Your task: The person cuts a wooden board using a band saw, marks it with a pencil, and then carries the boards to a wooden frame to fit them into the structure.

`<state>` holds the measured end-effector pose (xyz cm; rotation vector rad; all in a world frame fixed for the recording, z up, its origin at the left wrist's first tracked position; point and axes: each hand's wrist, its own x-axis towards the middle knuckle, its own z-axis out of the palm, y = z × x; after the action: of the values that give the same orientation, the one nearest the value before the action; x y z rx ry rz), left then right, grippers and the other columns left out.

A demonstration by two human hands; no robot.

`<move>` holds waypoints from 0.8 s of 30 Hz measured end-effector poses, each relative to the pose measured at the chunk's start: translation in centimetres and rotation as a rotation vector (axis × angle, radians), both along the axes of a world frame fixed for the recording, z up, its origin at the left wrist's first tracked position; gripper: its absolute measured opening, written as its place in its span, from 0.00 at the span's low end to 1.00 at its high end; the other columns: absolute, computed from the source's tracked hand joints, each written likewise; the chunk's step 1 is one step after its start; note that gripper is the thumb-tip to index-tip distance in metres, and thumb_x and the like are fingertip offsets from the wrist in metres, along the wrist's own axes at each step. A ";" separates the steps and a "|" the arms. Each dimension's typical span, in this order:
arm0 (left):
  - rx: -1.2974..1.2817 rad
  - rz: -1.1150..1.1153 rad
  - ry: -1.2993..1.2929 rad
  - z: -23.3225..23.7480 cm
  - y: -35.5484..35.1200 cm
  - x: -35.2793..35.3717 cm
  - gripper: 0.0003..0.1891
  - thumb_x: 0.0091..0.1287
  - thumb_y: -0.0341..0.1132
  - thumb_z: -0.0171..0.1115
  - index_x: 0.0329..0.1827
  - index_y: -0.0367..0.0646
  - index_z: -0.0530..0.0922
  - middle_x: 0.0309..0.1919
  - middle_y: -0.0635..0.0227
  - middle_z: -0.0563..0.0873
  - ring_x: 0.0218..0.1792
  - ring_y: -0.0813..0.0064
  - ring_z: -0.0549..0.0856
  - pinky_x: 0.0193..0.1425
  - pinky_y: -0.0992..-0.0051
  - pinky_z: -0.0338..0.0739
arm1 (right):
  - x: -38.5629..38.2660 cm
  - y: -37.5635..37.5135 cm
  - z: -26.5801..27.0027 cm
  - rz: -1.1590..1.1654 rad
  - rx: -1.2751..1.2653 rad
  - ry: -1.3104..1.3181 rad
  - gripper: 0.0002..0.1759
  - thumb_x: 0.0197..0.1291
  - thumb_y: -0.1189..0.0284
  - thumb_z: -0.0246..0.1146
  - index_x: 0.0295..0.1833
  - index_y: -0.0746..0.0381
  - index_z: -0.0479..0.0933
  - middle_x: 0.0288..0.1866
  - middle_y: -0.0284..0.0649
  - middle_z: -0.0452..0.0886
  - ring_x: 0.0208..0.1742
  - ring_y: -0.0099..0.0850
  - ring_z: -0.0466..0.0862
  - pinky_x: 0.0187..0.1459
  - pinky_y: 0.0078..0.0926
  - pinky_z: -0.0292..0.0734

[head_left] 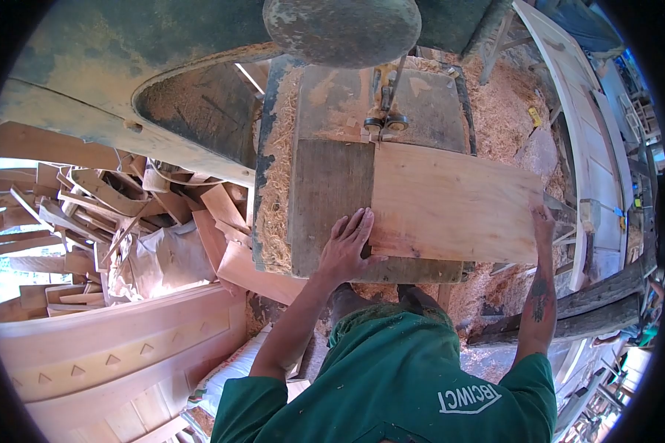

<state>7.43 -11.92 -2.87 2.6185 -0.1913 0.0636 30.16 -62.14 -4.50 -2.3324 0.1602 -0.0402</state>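
Observation:
A wide, pale wooden board [454, 199] lies on the worn table [332, 177] of a band saw, its far left corner at the saw's blade guides [386, 118]. My left hand [349, 244] rests on the table at the board's left edge, fingers stretched out and thumb by the near corner. At the board's far right end, my right hand [543, 221] grips the edge, its fingers partly hidden. The thin blade itself is hard to make out.
The saw's large frame [192, 44] spans the top left. Offcuts [103, 210] are heaped at left, above a carved wooden panel [118, 354]. Sawdust [506, 111] covers the floor, and a long panel [580, 148] stands at right.

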 end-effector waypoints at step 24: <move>0.003 0.003 0.030 0.2 0.0 0.2 0.51 0.58 0.60 0.62 0.75 0.38 0.50 0.73 0.58 0.61 0.75 0.66 0.56 0.76 0.60 0.48 | 1.2 -1.9 -2.2 -0.060 -0.029 -0.005 0.36 0.57 0.58 0.70 0.60 0.76 0.72 0.47 0.43 0.82 0.47 0.27 0.78 0.50 0.23 0.73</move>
<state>7.67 -11.96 -2.72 2.6211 -0.1766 0.0253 31.32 -64.00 -6.69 -2.3558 0.2290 -0.0786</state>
